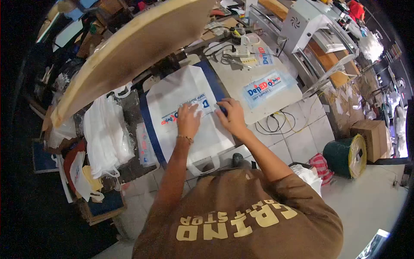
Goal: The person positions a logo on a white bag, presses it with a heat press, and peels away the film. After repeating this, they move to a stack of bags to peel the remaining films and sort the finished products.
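1. Now the left hand [188, 121] lies flat on the white bag [189, 93], its grip wide and holding nothing, covering part of the print [202, 105].
2. Right hand [232, 117] rests at the bag's right edge, fingers bent; whether its grip pinches the bag I cannot tell.
3. Bag lies spread on a blue board [151, 136], under a raised wooden frame [129, 47].
4. Stack of white bags [105, 138] sits just left; a printed sheet [267, 86] lies on the counter [241, 77] to the right.

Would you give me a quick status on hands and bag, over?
Left hand flat on white bag, over its print. Right hand at bag's edge, grip unclear. Bag lies on blue board. Wooden frame raised, clear of it.
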A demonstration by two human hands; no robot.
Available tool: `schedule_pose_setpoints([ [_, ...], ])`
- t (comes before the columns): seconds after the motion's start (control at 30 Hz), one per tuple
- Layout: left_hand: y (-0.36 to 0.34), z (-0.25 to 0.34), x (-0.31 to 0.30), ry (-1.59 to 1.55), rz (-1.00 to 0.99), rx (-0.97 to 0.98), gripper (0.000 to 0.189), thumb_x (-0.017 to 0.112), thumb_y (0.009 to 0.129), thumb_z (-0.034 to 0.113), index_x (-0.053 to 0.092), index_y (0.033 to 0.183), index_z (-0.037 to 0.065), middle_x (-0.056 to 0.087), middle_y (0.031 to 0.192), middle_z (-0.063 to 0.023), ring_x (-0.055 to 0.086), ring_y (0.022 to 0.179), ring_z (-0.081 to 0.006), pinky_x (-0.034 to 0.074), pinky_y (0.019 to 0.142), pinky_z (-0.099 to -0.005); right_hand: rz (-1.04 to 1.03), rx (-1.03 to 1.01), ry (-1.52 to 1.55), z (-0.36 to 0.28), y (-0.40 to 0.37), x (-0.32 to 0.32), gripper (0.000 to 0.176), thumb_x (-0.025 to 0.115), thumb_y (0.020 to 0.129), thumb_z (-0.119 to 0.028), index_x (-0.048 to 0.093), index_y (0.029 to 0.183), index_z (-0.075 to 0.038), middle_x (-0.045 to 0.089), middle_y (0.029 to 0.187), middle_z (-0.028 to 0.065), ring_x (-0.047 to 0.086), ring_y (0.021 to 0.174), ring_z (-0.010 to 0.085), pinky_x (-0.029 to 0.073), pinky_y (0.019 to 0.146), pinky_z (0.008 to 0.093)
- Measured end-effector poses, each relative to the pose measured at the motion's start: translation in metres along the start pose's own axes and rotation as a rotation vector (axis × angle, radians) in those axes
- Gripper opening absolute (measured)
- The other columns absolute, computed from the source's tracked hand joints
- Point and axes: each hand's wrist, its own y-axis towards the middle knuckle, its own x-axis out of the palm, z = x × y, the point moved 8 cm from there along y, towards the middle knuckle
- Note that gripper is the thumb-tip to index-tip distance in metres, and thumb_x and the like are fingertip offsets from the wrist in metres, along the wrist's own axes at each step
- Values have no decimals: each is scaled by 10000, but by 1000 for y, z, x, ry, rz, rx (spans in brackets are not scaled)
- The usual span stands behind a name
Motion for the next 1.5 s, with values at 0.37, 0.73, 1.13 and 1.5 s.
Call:
schedule_pose_setpoints([
  [0.37,-1,19,39,-151,-126,169,261,670,815,63,721,1071,57,671,1058,-138,606,1034,-343,471,928,-457,21,-160,-171,2,-17,14,592,697,848,-356,554,1378,-136,335,1530,290,443,1296,483,434,1040,521],
  [0.73,-16,-69,-22,-179,-253,106,216,728,754,-3,724,959,67,647,1009,-116,583,985,-327,478,893,-411,-101,-70,-77,21,-9,18,622,760,776,-319,575,1356,-191,221,1573,325,366,1379,515,370,1120,521],
  [1.13,-6,-85,-30,-173,-308,176,196,730,795,84,729,988,51,652,996,-116,607,977,-327,480,884,-408,132,-90,-58,21,-20,2,410,621,839,-250,644,1228,-124,533,1325,250,550,1194,436,462,1029,473],
  [1.5,6,3,35,-274,-201,256,218,746,801,155,761,995,56,692,1111,-147,613,1065,-340,480,953,-431,91,-25,-132,22,-20,9,476,640,835,-307,619,1285,-153,540,1314,220,559,1200,399,474,1007,452],
])
